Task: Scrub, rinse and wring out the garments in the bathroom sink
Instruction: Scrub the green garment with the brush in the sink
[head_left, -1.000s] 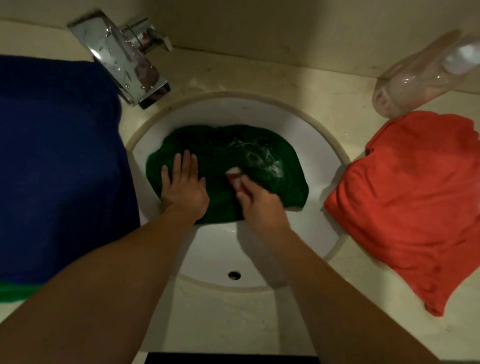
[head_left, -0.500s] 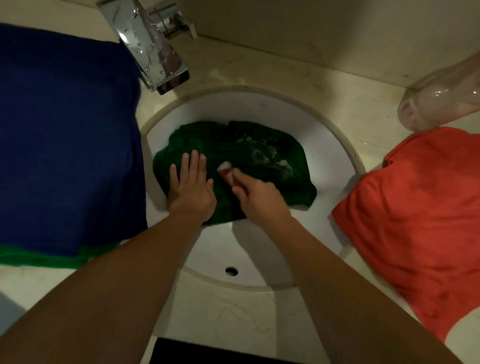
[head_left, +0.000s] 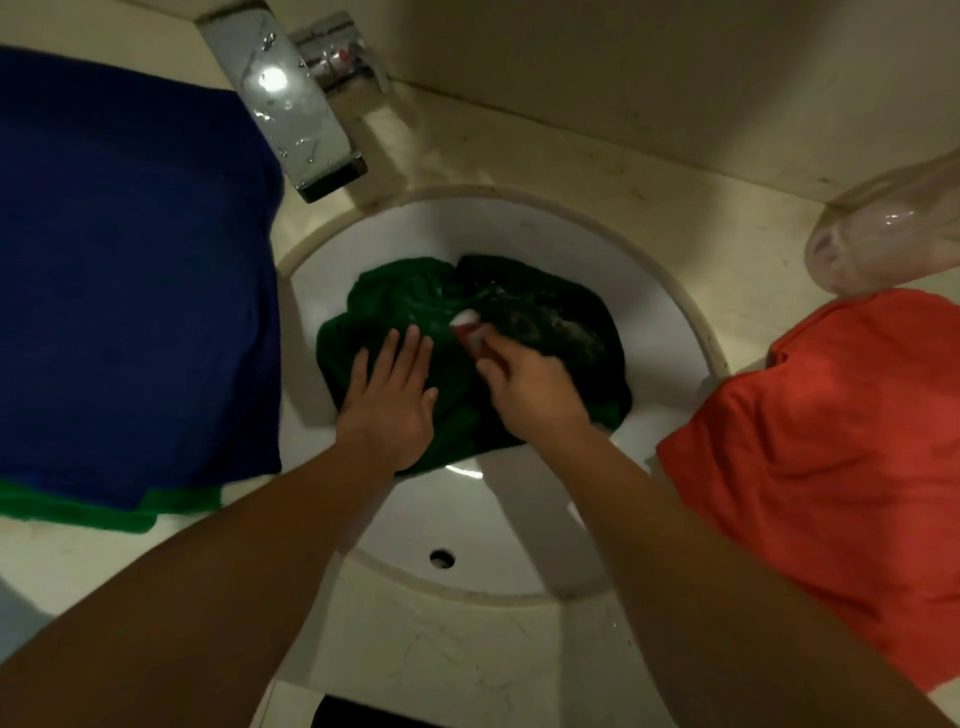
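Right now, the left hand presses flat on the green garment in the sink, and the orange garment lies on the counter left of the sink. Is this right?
Not quite. The head view shows the orange garment on the counter right of the sink; the left hand does press flat on the green garment.

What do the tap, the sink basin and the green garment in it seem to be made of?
Tap: likely chromed metal, mirror-bright with water drops. Sink basin: probably glazed white ceramic, smooth and glossy. Green garment: soft cloth, wet-looking, folding in creases; fibre cannot be told.
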